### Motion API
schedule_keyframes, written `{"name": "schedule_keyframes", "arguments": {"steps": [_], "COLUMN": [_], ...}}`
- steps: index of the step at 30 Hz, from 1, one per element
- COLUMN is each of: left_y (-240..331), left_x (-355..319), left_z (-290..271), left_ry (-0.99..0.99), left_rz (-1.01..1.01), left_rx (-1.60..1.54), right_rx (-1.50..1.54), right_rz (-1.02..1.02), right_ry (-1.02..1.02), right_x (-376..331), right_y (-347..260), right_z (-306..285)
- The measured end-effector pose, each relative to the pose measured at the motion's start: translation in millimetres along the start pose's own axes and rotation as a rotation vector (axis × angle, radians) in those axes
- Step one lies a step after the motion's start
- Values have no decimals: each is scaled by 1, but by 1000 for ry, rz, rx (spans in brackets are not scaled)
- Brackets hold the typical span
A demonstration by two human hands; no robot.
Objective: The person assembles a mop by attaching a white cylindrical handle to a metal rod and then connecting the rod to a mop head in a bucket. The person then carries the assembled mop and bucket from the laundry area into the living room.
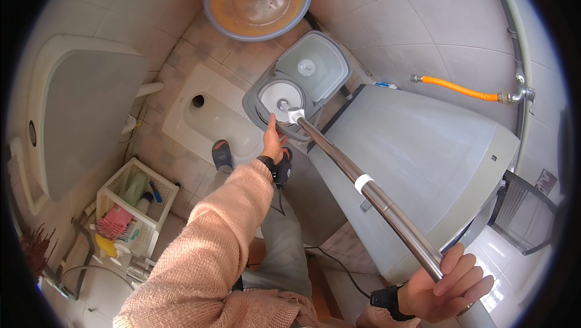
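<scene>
A grey mop bucket (pixel 251 110) has two parts: a spin basket on the near left and a basin with water at the far right. The round white mop head (pixel 279 97) sits in the basket. From its white joint a metal mop handle (pixel 387 207) slants down to the right. My right hand (pixel 451 285) is closed around the handle's upper end. My left hand (pixel 274 143) grips the near rim of the bucket, thumb on top, close to the mop joint; its other fingers are partly hidden.
A squat toilet (pixel 209 113) lies left of the bucket, a round basin (pixel 260 1) beyond it. A grey washing machine (pixel 417 158) stands at the right, below an orange hose (pixel 460 88). At the left are a sink (pixel 91 122) and a white basket (pixel 112 189) with bottles.
</scene>
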State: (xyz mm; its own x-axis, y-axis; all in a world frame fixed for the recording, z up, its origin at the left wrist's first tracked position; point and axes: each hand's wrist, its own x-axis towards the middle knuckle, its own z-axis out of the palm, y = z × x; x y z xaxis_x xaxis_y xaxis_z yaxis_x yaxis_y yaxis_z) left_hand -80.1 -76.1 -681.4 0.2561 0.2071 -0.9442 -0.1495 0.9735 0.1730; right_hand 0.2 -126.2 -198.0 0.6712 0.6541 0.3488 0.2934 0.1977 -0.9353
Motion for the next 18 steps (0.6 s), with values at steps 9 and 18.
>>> {"name": "schedule_keyframes", "arguments": {"steps": [9, 18], "left_y": [-3, -4], "left_x": [13, 14], "left_z": [-21, -23], "left_ry": [60, 65], "left_rz": [-46, -51], "left_rx": [105, 108], "right_rx": [31, 21], "right_rz": [38, 27], "right_ry": [8, -20], "right_x": [-7, -9], "right_y": [9, 12], "right_z": [-1, -1]}}
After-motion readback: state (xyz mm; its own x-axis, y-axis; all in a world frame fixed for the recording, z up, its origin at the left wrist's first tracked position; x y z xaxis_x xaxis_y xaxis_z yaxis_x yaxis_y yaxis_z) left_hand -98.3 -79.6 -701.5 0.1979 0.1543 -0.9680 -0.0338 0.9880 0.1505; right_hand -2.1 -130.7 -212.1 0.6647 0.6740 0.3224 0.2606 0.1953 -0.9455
